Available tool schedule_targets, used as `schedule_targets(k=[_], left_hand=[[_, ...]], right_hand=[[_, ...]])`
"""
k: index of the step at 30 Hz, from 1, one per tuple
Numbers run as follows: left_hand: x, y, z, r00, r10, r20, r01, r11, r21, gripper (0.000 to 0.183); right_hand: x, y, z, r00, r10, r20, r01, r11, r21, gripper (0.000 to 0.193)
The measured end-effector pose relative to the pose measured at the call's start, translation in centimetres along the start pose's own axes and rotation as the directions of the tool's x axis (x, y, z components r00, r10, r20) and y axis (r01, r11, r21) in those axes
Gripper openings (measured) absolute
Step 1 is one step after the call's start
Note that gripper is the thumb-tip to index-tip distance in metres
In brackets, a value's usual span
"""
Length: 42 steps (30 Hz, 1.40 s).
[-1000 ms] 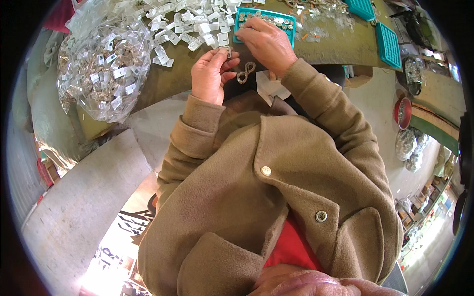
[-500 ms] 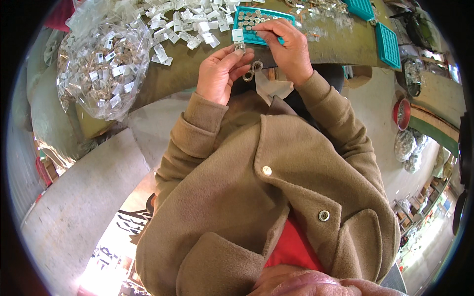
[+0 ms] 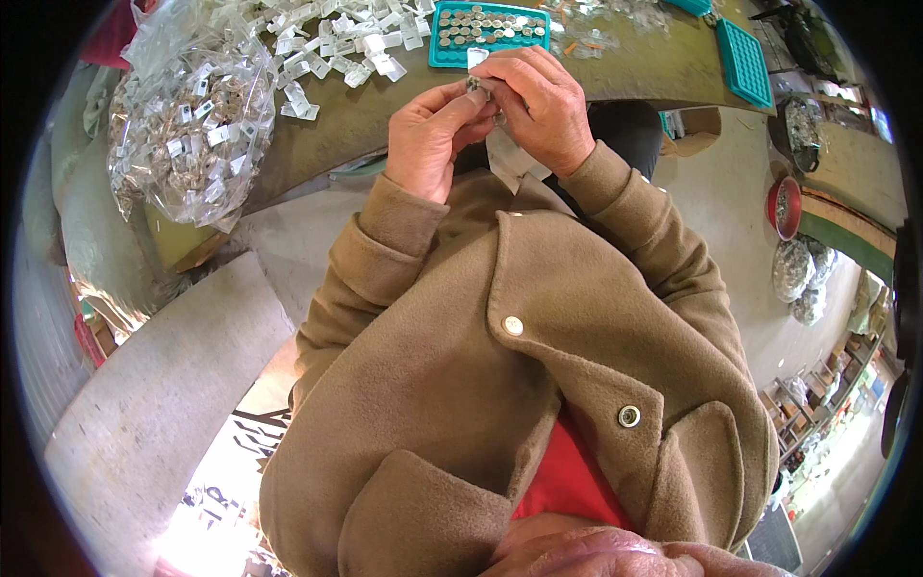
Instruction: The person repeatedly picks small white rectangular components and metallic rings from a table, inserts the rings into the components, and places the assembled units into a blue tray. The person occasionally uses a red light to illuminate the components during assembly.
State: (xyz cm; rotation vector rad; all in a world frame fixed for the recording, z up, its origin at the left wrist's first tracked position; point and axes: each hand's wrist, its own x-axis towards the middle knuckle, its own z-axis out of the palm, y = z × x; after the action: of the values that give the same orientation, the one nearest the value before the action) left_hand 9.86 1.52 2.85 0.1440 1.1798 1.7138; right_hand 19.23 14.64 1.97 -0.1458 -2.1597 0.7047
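Between the two hands, near the edge of the greenish tabletop [image 3: 654, 67], is a small plastic case [image 3: 477, 58]. The left hand [image 3: 423, 139] has its grip pinched on it, thumb and finger together. The right hand [image 3: 545, 104] is bent over the same spot; I cannot tell if its grip has hold of anything. The case is whitish, with a square flap sticking up; fingers hide the rest. Just past the hands sits a blue-green tray [image 3: 452, 58] with shiny round discs [image 3: 479, 25] in rows. To its left is a messy pile of white cases [image 3: 373, 43], then a big clear bag [image 3: 197, 144] stuffed with white bits. Another blue-green tray [image 3: 745, 62] lies far off to the right. Past the tabletop's right end, a red bowl [image 3: 773, 207] and some clear bags [image 3: 793, 269] show by the grey floor [image 3: 716, 192]. Half a second ago, the right hand was over the first tray, apart from the left hand; now it has come over to meet it.
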Motion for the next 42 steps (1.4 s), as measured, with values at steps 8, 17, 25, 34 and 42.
schedule_targets(k=[8,17,25,34,42], left_hand=[[-0.3,-1.0,1.0,0.966,0.259,-0.017,-0.252,0.951,0.182,0.028],[-0.3,-0.2,0.7,0.989,0.148,0.008,-0.148,0.983,0.112,0.028],[-0.2,-0.6,1.0,0.989,-0.042,0.144,0.063,0.988,-0.141,0.029],[1.1,-0.8,-1.3,0.875,-0.296,0.384,0.443,0.810,-0.385,0.017],[0.6,-1.1,0.0,0.890,-0.334,0.310,0.455,0.686,-0.568,0.017]], right_hand=[[0.5,-0.3,-1.4,0.958,0.232,0.168,-0.263,0.946,0.188,0.018],[0.9,-0.5,-0.9,0.686,0.629,0.366,-0.682,0.381,0.624,0.024],[0.4,-1.7,-2.1,0.700,0.625,0.346,-0.712,0.647,0.272,0.024],[0.5,-0.7,-2.6,0.554,0.566,0.610,-0.765,0.058,0.641,0.027],[0.7,0.6,-3.3,0.649,0.420,0.634,-0.740,0.155,0.655,0.030]])
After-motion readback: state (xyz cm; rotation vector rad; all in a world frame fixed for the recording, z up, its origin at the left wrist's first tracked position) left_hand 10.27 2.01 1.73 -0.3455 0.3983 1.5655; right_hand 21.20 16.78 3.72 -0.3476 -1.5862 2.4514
